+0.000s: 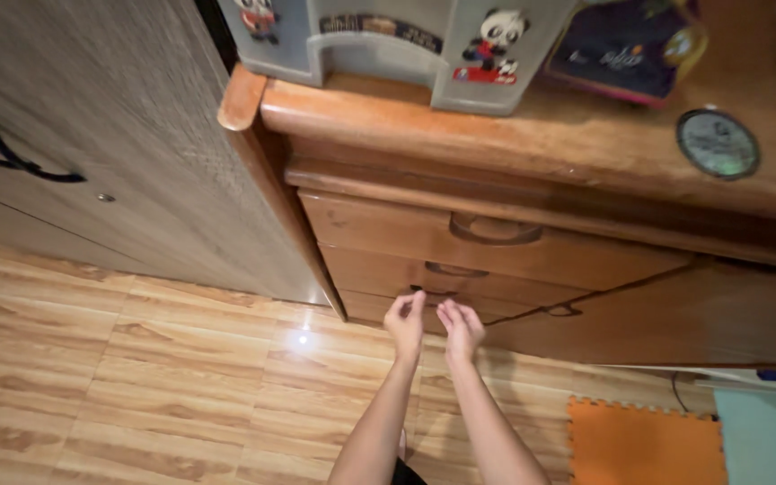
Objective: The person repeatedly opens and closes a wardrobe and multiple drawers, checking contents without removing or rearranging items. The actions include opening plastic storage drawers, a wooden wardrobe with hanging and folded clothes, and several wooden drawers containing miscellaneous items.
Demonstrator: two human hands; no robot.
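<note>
I look down at a wooden dresser (532, 144) with three stacked drawers. My left hand (405, 322) and my right hand (460, 327) reach out side by side toward the lowest drawer (370, 308). The fingers of both are loosely curled and hold nothing. The left fingertips are at the dark handle recess of that drawer; whether they touch it I cannot tell. Above it are the middle drawer (379, 269) and the top drawer (388, 229), each with a curved handle cut-out, all closed.
A grey plastic organiser (379, 54) with panda stickers, a dark flat package (621, 45) and a round disc (718, 143) sit on the dresser top. A grey wood-grain cabinet (92, 135) stands left. An orange foam mat (644, 445) and teal mat (765, 436) lie on the wooden floor (136, 377).
</note>
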